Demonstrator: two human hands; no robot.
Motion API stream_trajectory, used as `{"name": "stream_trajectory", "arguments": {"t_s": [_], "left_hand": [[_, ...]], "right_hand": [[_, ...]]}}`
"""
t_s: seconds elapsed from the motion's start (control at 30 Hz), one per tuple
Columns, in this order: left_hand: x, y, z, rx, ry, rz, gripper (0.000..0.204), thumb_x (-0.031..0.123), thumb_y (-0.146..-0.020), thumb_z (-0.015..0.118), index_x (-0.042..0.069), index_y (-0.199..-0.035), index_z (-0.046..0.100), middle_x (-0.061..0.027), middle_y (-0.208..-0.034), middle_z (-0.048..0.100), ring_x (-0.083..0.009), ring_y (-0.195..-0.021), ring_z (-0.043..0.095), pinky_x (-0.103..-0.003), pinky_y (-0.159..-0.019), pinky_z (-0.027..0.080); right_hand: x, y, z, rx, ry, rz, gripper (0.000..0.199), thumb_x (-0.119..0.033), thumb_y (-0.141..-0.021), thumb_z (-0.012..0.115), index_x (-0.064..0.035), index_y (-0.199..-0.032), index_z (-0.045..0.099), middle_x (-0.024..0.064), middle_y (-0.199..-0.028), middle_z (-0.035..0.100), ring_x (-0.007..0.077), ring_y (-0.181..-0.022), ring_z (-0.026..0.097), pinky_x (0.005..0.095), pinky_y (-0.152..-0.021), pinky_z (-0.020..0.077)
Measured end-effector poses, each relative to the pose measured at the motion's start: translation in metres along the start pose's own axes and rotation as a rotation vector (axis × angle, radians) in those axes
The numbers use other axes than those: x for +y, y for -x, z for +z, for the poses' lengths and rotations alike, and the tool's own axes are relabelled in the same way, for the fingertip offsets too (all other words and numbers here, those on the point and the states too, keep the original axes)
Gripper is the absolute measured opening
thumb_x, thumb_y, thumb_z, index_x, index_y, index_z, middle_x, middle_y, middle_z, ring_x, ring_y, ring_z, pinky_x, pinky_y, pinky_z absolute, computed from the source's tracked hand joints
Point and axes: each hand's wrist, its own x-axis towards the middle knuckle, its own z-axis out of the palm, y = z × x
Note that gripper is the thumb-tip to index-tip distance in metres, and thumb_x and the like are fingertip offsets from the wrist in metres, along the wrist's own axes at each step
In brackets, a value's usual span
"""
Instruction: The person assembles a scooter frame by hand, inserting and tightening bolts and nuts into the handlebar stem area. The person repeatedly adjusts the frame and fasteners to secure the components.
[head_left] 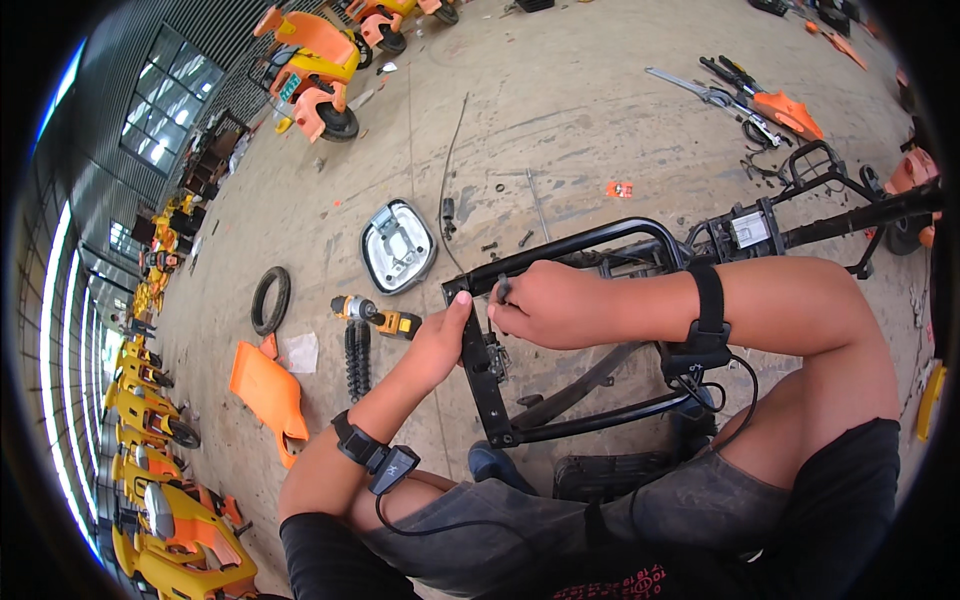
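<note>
A black metal scooter frame (485,395) lies in front of me, its squared end toward the left. My left hand (437,345) is closed round the near-left end bar, with the thumb pressed on its top by the corner; the other fingers are mostly hidden behind the bar. Just right of that corner, inside the frame, my right hand (545,308) is closed in a pinch on a small dark bolt-like part (503,289). Its exact kind is too small to tell. Below the fingers a small metal latch mechanism (496,360) sits against the bar.
Left of the frame lie a yellow-black cordless drill (395,322), a coil spring (357,360), a tyre (271,300) and an orange panel (268,400). Beyond are a silver-black tray-like cover (398,248), a cable (448,215) and loose bolts (526,238). Yellow scooters (150,400) line the left side.
</note>
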Motion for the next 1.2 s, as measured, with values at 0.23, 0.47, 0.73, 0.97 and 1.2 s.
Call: {"name": "stream_trajectory", "arguments": {"t_s": [0.23,0.47,0.73,0.97,1.2], "left_hand": [[-0.009,-0.006,0.005,0.048,0.032,0.141,0.080,0.067,-0.101,0.031,-0.004,-0.090,0.065,-0.0091,-0.070,0.061,-0.0183,-0.063,0.059,-0.033,-0.060,0.047],[-0.017,-0.009,0.003,0.024,0.033,0.141,0.079,0.066,-0.102,0.030,-0.005,-0.094,0.065,-0.0081,-0.073,0.061,-0.0160,-0.066,0.056,-0.031,-0.061,0.045],[-0.024,-0.014,0.003,0.043,0.022,0.152,0.080,0.067,-0.102,0.029,-0.004,-0.095,0.066,-0.0089,-0.072,0.061,-0.0166,-0.065,0.058,-0.031,-0.061,0.046],[-0.015,-0.006,0.000,0.076,-0.050,0.161,0.081,0.067,-0.101,0.030,-0.004,-0.089,0.066,-0.0121,-0.070,0.062,-0.0209,-0.064,0.061,-0.034,-0.062,0.048],[-0.013,-0.009,0.003,0.079,-0.045,0.168,0.081,0.068,-0.100,0.033,-0.003,-0.076,0.063,-0.0114,-0.062,0.059,-0.0215,-0.059,0.060,-0.035,-0.059,0.047]], "right_hand": [[-0.022,-0.006,-0.009,-0.085,-0.557,0.359,0.043,-0.028,-0.102,0.048,0.0066,-0.084,0.065,0.0115,-0.074,0.070,0.0189,-0.064,0.071,0.0342,-0.061,0.0544],[-0.021,-0.016,-0.002,-0.007,-0.635,0.345,0.043,-0.029,-0.104,0.049,0.0086,-0.088,0.062,0.0133,-0.069,0.068,0.0216,-0.058,0.069,0.0368,-0.058,0.0556],[-0.017,-0.018,0.004,0.053,-0.488,0.220,0.039,-0.027,-0.102,0.049,0.0068,-0.085,0.060,0.0172,-0.070,0.067,0.0329,-0.061,0.067,0.0432,-0.064,0.0545],[-0.013,-0.011,0.007,0.000,-0.185,-0.067,0.037,-0.026,-0.100,0.050,0.0073,-0.091,0.061,0.0261,-0.074,0.065,0.0453,-0.070,0.064,0.0517,-0.066,0.0511],[-0.021,0.011,0.006,-0.230,0.074,-0.305,0.013,-0.020,-0.087,0.063,-0.0101,-0.096,0.062,0.0112,-0.084,0.069,0.0364,-0.073,0.067,0.0483,-0.064,0.0532]]}}
